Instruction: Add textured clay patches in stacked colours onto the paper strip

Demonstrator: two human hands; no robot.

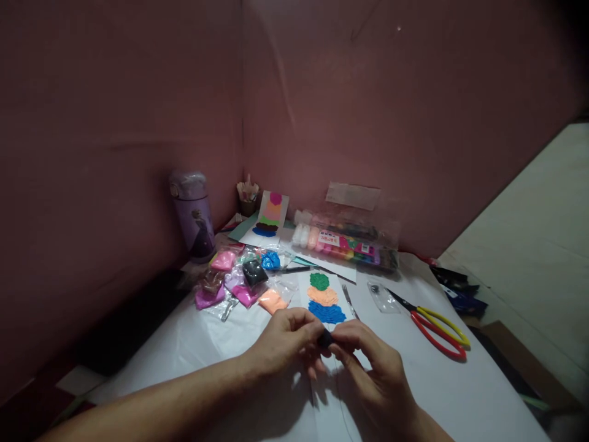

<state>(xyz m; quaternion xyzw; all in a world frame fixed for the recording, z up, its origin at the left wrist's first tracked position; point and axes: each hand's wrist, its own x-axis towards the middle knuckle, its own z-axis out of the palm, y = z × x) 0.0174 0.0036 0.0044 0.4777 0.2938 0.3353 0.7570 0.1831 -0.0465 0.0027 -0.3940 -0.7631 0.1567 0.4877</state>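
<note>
Between the fingertips of my left hand (291,336) and my right hand (375,356) is a small lump of black modelling clay (326,337). Both hands pinch it from opposite sides, above the lower part of a white paper strip (326,380). Just beyond the fingers, that strip bears textured clay patches: a blue one (326,311), a peach one (323,296) and a green one (319,281). To the right of the patches lies a fork (348,299).
Bagged clay in several colours (246,288) lies left. Behind stand a purple bottle (196,221), a card with coloured clay (271,218) and a clear clay pack (345,242). Scissors with red and yellow handles (439,331) lie right, beside a small plastic bag (383,299).
</note>
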